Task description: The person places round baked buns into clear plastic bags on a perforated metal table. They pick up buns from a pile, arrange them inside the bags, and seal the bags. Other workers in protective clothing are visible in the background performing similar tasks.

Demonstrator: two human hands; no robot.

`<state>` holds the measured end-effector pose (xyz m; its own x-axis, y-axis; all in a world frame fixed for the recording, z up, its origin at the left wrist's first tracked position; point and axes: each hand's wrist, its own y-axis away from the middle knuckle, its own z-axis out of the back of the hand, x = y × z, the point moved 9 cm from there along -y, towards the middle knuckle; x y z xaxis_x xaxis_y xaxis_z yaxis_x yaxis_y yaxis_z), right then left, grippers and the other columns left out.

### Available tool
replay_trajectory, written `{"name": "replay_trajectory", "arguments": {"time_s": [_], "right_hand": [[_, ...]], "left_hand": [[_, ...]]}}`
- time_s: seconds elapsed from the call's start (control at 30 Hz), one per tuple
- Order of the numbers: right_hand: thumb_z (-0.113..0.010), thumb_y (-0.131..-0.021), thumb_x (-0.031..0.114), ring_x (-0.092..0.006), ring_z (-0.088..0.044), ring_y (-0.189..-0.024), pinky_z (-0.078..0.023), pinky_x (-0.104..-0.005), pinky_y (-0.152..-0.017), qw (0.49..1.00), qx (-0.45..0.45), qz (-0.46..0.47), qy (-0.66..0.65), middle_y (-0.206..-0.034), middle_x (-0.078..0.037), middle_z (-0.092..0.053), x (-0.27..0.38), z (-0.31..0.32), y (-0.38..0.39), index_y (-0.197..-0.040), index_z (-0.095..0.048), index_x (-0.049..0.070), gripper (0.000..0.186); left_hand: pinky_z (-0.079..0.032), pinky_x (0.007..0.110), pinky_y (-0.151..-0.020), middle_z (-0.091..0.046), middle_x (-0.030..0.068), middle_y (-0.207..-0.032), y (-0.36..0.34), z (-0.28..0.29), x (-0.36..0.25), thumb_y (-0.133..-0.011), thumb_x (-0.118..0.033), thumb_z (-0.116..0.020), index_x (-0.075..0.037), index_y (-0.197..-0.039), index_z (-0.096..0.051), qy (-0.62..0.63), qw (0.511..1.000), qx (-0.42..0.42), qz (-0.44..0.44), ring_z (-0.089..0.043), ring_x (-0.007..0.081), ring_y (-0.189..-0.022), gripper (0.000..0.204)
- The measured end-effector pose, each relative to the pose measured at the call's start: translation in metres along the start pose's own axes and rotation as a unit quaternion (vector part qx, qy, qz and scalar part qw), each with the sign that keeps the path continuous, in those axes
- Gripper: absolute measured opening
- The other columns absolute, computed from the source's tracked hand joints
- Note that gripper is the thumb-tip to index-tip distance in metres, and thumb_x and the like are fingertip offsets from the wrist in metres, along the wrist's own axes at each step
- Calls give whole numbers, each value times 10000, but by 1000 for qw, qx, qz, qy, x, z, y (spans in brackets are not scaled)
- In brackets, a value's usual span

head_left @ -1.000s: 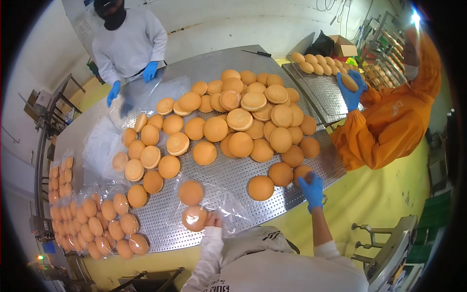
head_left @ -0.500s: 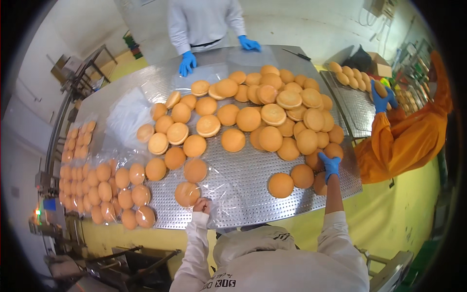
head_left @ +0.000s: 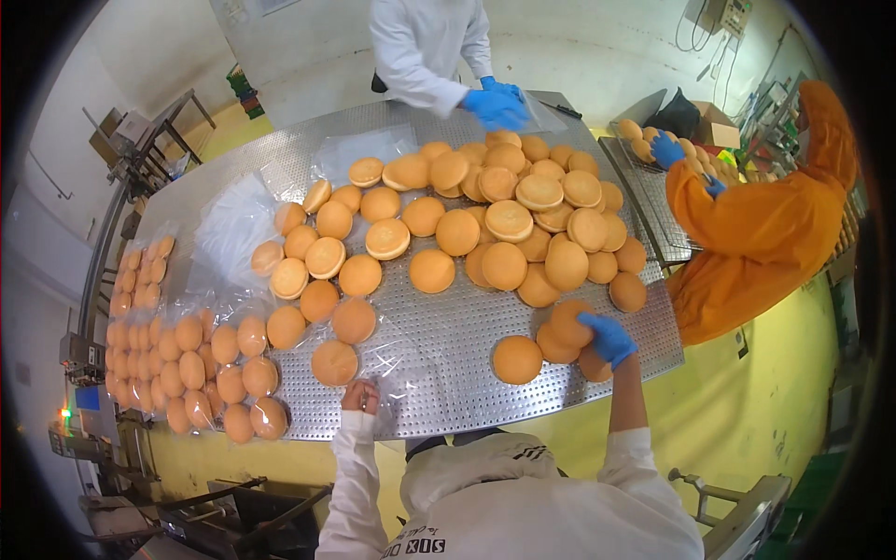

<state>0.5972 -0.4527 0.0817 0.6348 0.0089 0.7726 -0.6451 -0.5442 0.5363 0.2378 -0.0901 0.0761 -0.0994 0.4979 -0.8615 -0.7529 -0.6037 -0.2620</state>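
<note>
My bare left hand (head_left: 361, 397) is at the near edge of the table, its fingers curled closed on the edge of a clear plastic bag (head_left: 403, 362). Just beyond it lies a round golden bun (head_left: 334, 362), with another bun (head_left: 354, 320) behind; whether they are inside the bag I cannot tell. On my right hand (head_left: 609, 340) is a blue glove, and its fingers grip a bun (head_left: 568, 322) above two others. A single bun (head_left: 517, 359) lies to the left of these. Farther back spreads a large heap of loose buns (head_left: 504, 267).
Bagged buns (head_left: 191, 369) cover the table's left end, beside a stack of clear bags (head_left: 245, 224). Across the perforated metal table (head_left: 448, 373) a blue-gloved co-worker (head_left: 499, 105) handles plastic. At right, a person in orange (head_left: 761, 219) reaches over a tray of buns (head_left: 644, 201).
My right hand has drawn a bun leftward and nearer from the heap's edge. My left hand stays at the bag. The co-worker opposite has brought both hands together; the person in orange now reaches over the tray.
</note>
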Motion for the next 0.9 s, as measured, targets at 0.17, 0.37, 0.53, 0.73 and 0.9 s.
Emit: {"name": "replay_trajectory", "arguments": {"time_s": [0.17,0.37,0.53,0.73,0.9], "right_hand": [[-745,-732,248,-203,-526,-1066,-449,-337,-895,957,-105,128,239,-1216,-130,-503,-6,-48,28,-1135,-535,-30,533],[-737,-730,246,-206,-512,-1110,-414,-333,-952,957,-69,143,242,-1228,-133,-508,-19,-67,14,-1247,-458,-29,649],[-690,-777,255,-196,-525,-1101,-387,-343,-987,995,94,16,-22,-1192,-119,-559,-1,-106,48,-1270,-455,-26,614],[-657,-806,322,-187,-527,-1075,-408,-319,-937,840,349,-114,399,-1188,-104,-561,-91,-251,83,-1213,-510,-29,557],[-606,-826,440,-204,-550,-1041,-433,-337,-893,981,137,-29,131,-1168,-131,-570,-162,-299,-1,-1191,-536,-16,588]], "left_hand": [[-440,389,-722,-529,147,-825,31,0,-123,-759,-24,-569,-46,-797,-532,-74,996,-32,-35,-534,317,-795,57],[-454,373,-705,-527,152,-842,55,-43,-145,-759,-32,-612,-36,-847,-538,-115,991,-43,-54,-537,311,-795,115],[-448,334,-679,-511,128,-853,48,-40,-122,-777,-14,-591,-34,-854,-531,21,995,-58,73,-523,261,-758,99],[-439,336,-650,-515,113,-833,27,-35,-140,-783,-7,-583,-39,-848,-526,58,995,-30,78,-519,260,-726,92],[-452,389,-652,-528,150,-841,13,-43,-176,-787,-40,-584,-48,-861,-524,-88,994,-9,-65,-537,328,-735,95]]}}
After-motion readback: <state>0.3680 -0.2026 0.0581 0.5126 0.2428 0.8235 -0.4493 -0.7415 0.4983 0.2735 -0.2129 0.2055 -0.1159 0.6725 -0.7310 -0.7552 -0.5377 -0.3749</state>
